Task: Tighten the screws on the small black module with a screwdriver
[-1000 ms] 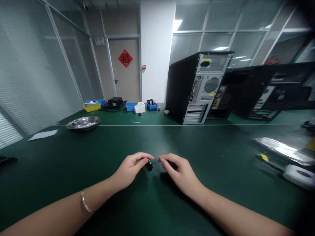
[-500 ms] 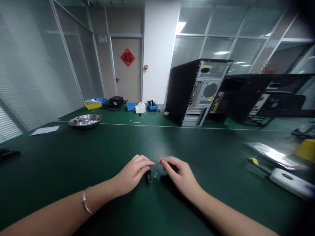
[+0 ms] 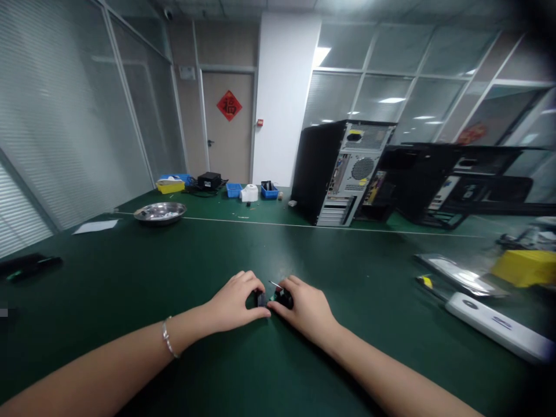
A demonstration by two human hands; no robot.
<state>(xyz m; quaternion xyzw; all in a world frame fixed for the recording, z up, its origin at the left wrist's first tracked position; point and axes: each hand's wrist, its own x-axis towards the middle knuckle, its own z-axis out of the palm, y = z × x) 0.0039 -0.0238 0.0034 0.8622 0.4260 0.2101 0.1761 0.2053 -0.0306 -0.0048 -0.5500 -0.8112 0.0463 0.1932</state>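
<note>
My left hand (image 3: 237,301) curves around a small black plastic piece (image 3: 261,299), fingertips at its far end and thumb at its near end. Opposite it, my right hand (image 3: 309,308) has its fingers curled, with a thin silver metal piece (image 3: 275,284) sticking out past the index finger. Beside the black piece, near my right thumb tip, shows a bit of a small green circuit board (image 3: 272,299). Something dark lies in the hollow of my right hand; I cannot make out what it is.
On the green table (image 3: 195,255) a steel dish (image 3: 160,213) stands left. Behind are blue bins (image 3: 234,190), a white part (image 3: 249,193) and a computer tower (image 3: 334,174). Rightward lie a white power strip (image 3: 499,324), a silvery flat pack (image 3: 460,275) and a yellow box (image 3: 525,267).
Both hands have closed in around the small parts. My left thumb and fingers now span the black piece, and my right thumb has moved beside the green board. The view has shifted slightly.
</note>
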